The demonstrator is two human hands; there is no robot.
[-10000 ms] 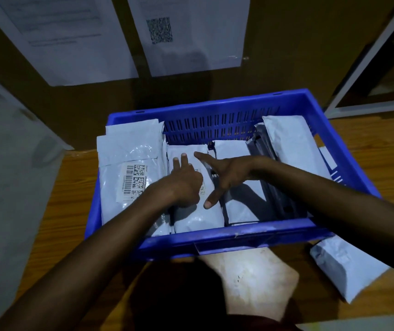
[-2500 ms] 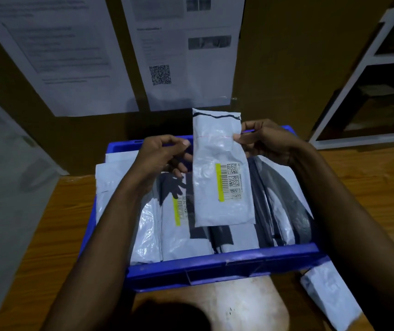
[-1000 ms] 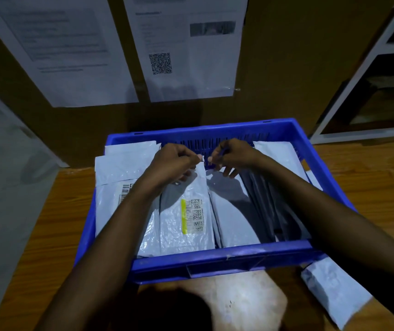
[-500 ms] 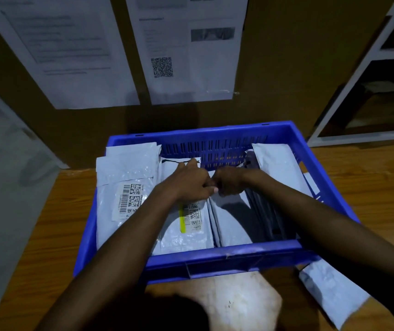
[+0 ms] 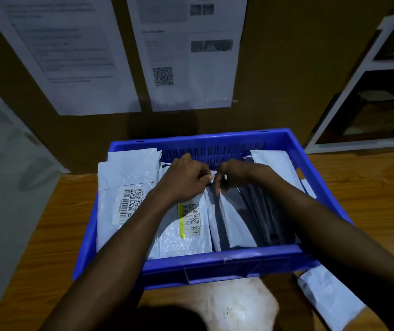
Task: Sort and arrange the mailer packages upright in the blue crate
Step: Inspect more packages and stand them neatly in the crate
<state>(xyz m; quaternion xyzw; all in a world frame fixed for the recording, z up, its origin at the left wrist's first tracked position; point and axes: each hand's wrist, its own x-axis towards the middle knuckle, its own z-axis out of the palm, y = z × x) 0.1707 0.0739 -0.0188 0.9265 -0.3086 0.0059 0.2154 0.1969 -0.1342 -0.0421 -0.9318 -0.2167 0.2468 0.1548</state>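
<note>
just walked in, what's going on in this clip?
A person is sorting mailers in a blue plastic crate on a wooden table. The left hand pinches the top edge of a white plastic mailer with a yellow-striped label. The right hand curls its fingers over the top of the neighbouring white mailer. More mailers lean on both sides, including a large white barcode-labelled mailer at the left. One loose white mailer lies on the table outside the crate, lower right.

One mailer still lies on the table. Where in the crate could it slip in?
Only a strip along the crate's far wall, behind the left hand and right hand, between the left stack and the right-hand mailer. Elsewhere mailers pack it wall to wall.
</note>
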